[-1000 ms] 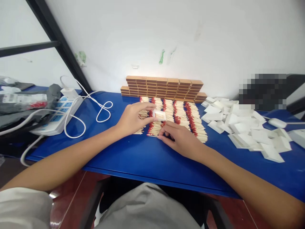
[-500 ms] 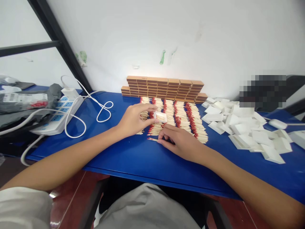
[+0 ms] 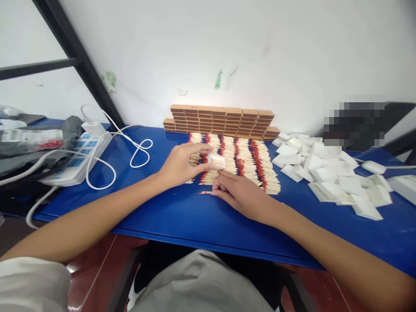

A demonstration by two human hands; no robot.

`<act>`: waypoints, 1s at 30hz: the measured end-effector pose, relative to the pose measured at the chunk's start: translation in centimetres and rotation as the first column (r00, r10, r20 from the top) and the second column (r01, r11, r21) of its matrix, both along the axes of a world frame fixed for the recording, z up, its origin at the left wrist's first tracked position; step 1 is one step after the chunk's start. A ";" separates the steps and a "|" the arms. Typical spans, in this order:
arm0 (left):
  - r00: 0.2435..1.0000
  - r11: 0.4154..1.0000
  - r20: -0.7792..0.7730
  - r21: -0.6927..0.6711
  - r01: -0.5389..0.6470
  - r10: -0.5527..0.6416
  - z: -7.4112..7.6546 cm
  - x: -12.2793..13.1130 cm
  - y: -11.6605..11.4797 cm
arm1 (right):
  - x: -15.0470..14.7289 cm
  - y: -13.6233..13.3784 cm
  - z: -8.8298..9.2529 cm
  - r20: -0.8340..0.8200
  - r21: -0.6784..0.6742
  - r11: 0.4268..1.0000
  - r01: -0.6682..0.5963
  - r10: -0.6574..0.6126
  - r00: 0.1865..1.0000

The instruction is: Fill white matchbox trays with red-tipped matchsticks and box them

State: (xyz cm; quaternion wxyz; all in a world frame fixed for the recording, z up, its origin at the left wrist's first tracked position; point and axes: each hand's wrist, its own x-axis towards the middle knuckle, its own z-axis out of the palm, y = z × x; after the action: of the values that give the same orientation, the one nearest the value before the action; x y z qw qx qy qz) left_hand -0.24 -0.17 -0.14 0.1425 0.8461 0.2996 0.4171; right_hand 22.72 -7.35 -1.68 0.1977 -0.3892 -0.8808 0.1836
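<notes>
My left hand (image 3: 181, 164) holds a small white matchbox tray (image 3: 217, 161) between thumb and fingers, just above the rows of red-tipped matches (image 3: 247, 160) laid on the blue table (image 3: 182, 212). My right hand (image 3: 241, 193) rests on the table at the near end of the matches, fingers curled and pinching at loose matches (image 3: 206, 192). What it grips is partly hidden by the fingers.
A stack of brown matchbox sleeves (image 3: 222, 120) stands against the wall behind the matches. A heap of white trays (image 3: 328, 173) lies to the right. A power strip (image 3: 79, 158) with white cables (image 3: 136, 149) sits at the left, beside a dark bag (image 3: 35, 141).
My right hand has slid slightly left and toward me, dragging a few matches out of the row. My left hand has held the white tray almost still.
</notes>
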 end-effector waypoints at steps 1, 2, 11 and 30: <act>1.000 1.000 -0.003 0.004 -0.001 0.001 0.0 0.0 0.0 | 0.1 0.0 0.1 -0.008 -0.002 1.000 -0.005 0.005 1.000; 1.000 1.000 -0.008 0.010 -0.003 0.003 0.0 0.0 0.1 | 0.3 0.1 0.3 -0.022 0.002 1.000 -0.004 0.004 1.000; 1.000 1.000 0.011 -0.010 0.024 -0.024 0.2 0.0 -0.2 | 3.2 1.5 2.8 -0.172 0.215 0.950 0.225 -0.190 0.967; 0.998 0.998 0.008 0.033 0.062 -0.062 0.4 0.4 -1.3 | 3.1 1.6 2.4 -0.162 0.252 0.952 0.174 -0.136 0.977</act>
State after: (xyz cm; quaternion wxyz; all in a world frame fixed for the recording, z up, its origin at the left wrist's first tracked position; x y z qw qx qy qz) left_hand 0.16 -1.44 0.31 0.1431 0.8553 0.2658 0.4212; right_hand 25.86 -5.75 0.76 0.3240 -0.4131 -0.8477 0.0756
